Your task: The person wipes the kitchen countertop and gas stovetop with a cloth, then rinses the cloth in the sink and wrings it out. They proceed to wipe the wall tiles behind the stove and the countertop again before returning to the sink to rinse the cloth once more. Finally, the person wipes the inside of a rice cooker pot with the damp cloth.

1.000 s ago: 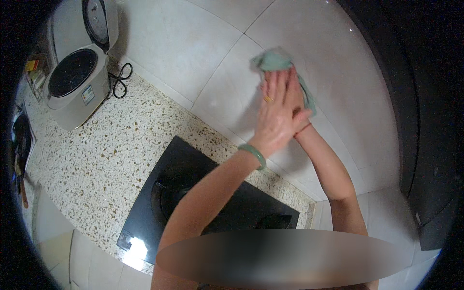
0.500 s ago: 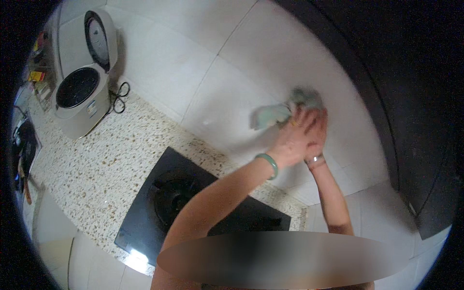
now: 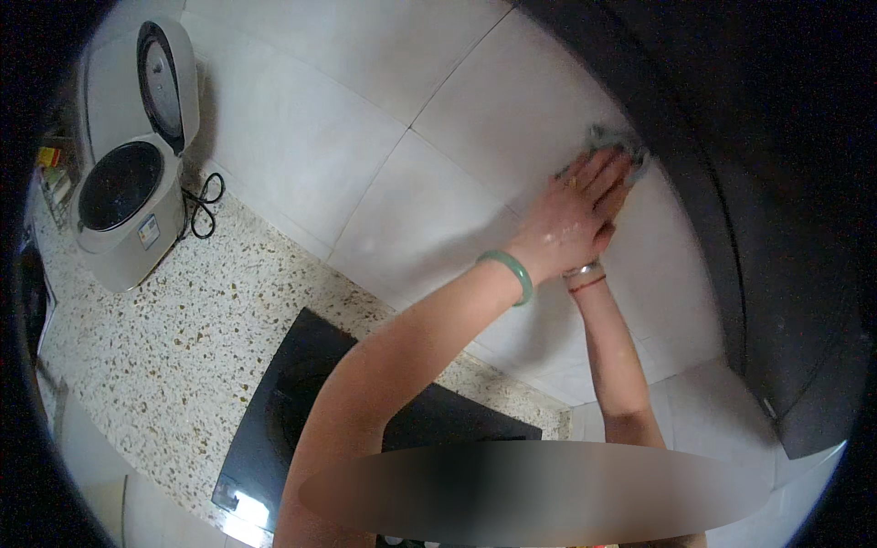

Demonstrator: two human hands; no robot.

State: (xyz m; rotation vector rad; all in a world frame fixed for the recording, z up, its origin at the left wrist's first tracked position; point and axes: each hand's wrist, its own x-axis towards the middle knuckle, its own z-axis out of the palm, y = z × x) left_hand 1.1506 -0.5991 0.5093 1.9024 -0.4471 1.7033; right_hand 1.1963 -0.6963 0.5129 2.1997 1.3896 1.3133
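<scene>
A greyish-green cloth (image 3: 623, 142) is bunched against the pale tiled wall (image 3: 438, 192), close to the dark cabinet's edge. My left hand (image 3: 559, 224), with a green bangle at its wrist and a ring on a finger, lies over my right hand, its fingers stretched out toward the cloth. Beneath it, my right hand (image 3: 618, 203) presses the cloth to the wall; its fingers are largely covered. A silver bracelet and a thin red cord circle the right wrist.
Dark cabinets (image 3: 713, 210) border the wall on the right. A black glass cooktop (image 3: 265, 438) sits in the speckled countertop (image 3: 183, 338), below my left arm. At the far left stands a light rice cooker (image 3: 137, 247) with its lid raised and a black cord beside it.
Both hands have moved up and to the right along the wall with the cloth, closer to the cabinet. The cloth's loose end, spread out to the left before, no longer shows there.
</scene>
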